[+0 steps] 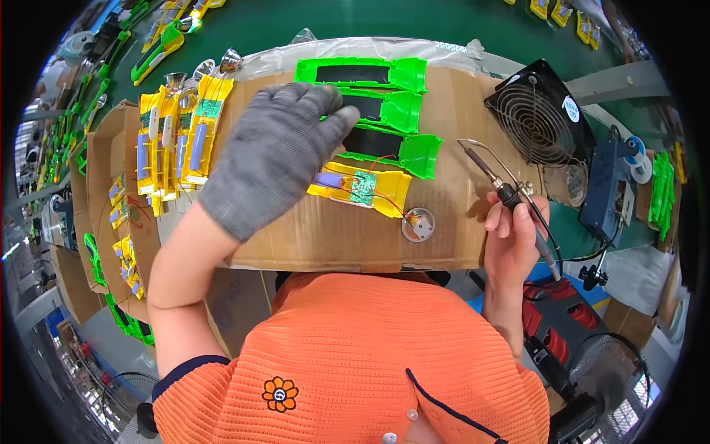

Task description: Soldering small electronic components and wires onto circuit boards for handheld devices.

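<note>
My left hand (285, 152), in a grey knit glove, reaches over the left ends of the stacked green plastic housings (420, 157). Its fingers are curled with the thumb close to them; whatever they pinch is hidden. Each housing carries a dark flat panel (376, 140). Just below lies a yellow housing (392, 194) with a purple battery cell, a green circuit board (363, 186) and thin wires, partly under the glove. Its wires lead to a round metal lamp piece (419, 225). My bare right hand (512, 233) grips a soldering iron (506, 191) with a curved metal tube alongside, tip pointing up-left, apart from the parts.
Yellow housings with lamp reflectors (177, 140) are grouped at the left of the cardboard-covered worktop (318, 248). A black fan (543, 111) stands at the far right, near a blue box-shaped unit (608, 185) with a wire spool. Cardboard boxes (111, 163) of parts stand left.
</note>
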A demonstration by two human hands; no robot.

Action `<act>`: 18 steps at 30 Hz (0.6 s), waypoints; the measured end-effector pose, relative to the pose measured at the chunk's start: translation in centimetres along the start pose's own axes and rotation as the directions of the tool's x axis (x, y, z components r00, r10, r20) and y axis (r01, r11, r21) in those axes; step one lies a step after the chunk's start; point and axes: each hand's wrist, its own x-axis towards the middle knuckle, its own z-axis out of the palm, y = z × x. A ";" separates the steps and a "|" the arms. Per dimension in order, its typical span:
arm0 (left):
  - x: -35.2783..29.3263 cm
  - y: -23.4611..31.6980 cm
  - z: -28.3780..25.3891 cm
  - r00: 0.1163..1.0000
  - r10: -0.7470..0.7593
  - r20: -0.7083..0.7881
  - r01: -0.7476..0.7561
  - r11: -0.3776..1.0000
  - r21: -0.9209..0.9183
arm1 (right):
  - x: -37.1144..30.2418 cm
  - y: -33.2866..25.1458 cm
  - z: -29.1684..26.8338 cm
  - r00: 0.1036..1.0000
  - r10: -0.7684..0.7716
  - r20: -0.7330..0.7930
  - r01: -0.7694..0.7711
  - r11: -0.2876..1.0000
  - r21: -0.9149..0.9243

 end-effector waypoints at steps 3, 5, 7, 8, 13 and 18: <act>1.8 -0.3 0.3 0.873 -0.201 0.445 0.417 0.781 -0.464 | 0.0 0.2 -0.5 1.000 -0.002 -0.029 0.004 0.998 0.069; 0.7 -0.2 -0.5 0.959 0.110 0.262 -0.084 0.990 -0.109 | 0.0 0.2 -0.5 0.998 -0.020 -0.055 0.024 0.997 0.076; -1.7 0.0 -1.6 0.927 0.137 0.348 -0.150 0.989 0.009 | -0.1 0.1 -0.6 0.998 -0.012 -0.058 0.019 0.993 0.115; -2.8 0.1 -1.9 0.946 0.142 0.290 -0.106 0.985 -0.135 | -0.2 0.1 -0.6 0.998 -0.020 -0.055 0.028 0.988 0.149; -4.7 0.1 -0.4 0.925 0.189 0.329 -0.093 0.953 -0.287 | -0.3 0.2 -0.7 0.996 -0.002 -0.085 0.014 0.990 0.143; -0.6 -6.1 -2.1 0.995 0.064 0.074 -0.046 0.976 -0.215 | -0.1 0.4 -0.6 0.994 0.021 -0.103 -0.003 0.985 0.172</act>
